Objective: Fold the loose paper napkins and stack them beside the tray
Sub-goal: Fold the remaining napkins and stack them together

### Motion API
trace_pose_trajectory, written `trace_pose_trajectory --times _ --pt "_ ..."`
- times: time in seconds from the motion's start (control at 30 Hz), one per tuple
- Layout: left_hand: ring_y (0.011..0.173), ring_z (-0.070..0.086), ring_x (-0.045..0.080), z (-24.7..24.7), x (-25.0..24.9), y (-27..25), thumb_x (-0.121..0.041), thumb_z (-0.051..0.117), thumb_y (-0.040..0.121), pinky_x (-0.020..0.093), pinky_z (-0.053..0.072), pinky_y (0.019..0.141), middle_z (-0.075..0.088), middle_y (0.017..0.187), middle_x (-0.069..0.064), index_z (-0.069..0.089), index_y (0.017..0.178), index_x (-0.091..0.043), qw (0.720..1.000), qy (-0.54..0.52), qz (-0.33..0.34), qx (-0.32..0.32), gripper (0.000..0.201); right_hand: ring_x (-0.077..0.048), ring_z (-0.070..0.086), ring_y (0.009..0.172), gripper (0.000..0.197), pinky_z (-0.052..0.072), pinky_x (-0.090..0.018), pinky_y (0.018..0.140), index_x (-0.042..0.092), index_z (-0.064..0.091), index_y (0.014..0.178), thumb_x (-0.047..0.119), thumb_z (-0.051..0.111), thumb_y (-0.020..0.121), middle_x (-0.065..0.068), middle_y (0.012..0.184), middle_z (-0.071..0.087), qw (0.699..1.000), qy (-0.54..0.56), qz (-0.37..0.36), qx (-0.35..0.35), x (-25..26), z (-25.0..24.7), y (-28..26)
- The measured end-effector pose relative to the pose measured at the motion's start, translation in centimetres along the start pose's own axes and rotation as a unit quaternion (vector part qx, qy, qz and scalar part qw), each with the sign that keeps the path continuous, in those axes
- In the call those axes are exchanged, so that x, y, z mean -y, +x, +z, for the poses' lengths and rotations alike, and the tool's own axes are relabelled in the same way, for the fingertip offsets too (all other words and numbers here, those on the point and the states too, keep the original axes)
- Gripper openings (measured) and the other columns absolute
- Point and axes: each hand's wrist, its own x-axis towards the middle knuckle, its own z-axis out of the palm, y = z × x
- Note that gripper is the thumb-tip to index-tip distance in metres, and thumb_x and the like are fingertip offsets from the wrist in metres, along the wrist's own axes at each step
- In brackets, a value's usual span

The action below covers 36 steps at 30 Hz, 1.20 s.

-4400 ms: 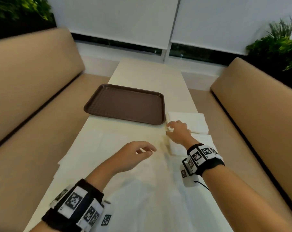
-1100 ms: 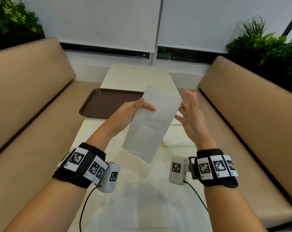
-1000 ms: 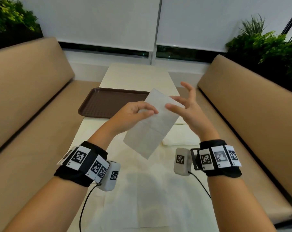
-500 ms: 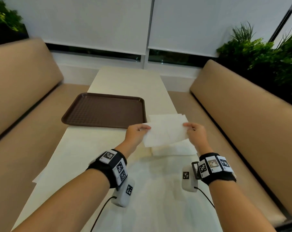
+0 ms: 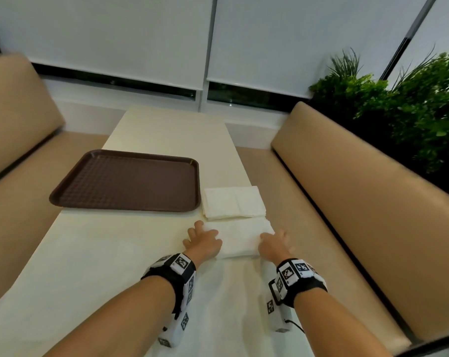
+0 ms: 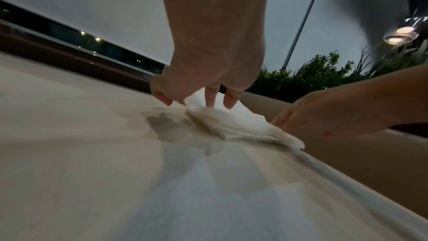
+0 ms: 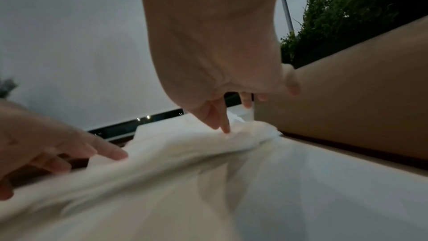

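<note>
A brown tray (image 5: 125, 180) lies on the cream table (image 5: 166, 130). Right of it sits a pile of folded white napkins (image 5: 233, 203). Just nearer lies a second folded napkin pile (image 5: 240, 239), also seen in the wrist views (image 6: 231, 122) (image 7: 185, 144). My left hand (image 5: 202, 240) (image 6: 208, 72) presses its left end with straight fingers. My right hand (image 5: 275, 244) (image 7: 222, 80) presses its right end, index finger and thumb tips down on the paper. Neither hand grips anything. Loose unfolded napkins (image 5: 231, 300) lie flat under my wrists.
Tan bench seats (image 5: 360, 191) run along both long sides of the narrow table. Green plants (image 5: 411, 104) stand behind the right bench. The napkin piles lie close to the table's right edge. Window blinds close off the far end.
The napkin held up in the air between both hands has come down onto the nearer pile. Both hands let go of their pinch and now press it flat.
</note>
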Motion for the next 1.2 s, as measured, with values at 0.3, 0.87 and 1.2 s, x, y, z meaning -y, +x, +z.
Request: trace_pose_trajectory --times 0.3,0.87,1.2 --pt "0.100 0.059 0.017 -8.8 10.3 -12.6 -0.026 0.052 0.096 0.016 0.045 0.079 0.062 0.111 -0.009 0.065 0.103 -0.033 0.964 -0.244 0.094 -0.048 0.016 -0.027 0.029 0.133 0.036 0.029 -0.045 0.108 0.026 0.051 0.130 0.026 0.051 0.094 -0.004 0.139 0.040 0.972 0.052 -0.228 -0.013 11.1 0.6 -3.6" --pt "0.075 0.065 -0.002 -5.6 33.5 -34.3 0.003 0.054 0.090 0.001 0.045 0.066 0.075 0.093 0.004 0.075 0.086 -0.030 0.884 -0.392 -0.124 -0.222 0.039 -0.030 0.033 0.130 0.065 0.028 -0.051 0.106 0.021 0.047 0.133 0.050 0.069 0.079 -0.006 0.135 0.044 0.936 -0.159 -0.307 0.063 27.0 10.0 -6.2" --pt "0.080 0.064 0.001 -9.6 31.2 -34.1 -0.011 0.060 0.089 0.001 0.044 0.073 0.072 0.092 -0.015 0.071 0.092 -0.044 0.885 -0.378 -0.045 -0.268 0.035 -0.016 0.060 0.099 0.006 0.037 -0.037 0.093 0.022 0.066 0.094 0.026 0.064 0.089 0.012 0.086 0.062 0.908 -0.052 -0.416 -0.005 26.7 7.0 -7.8"
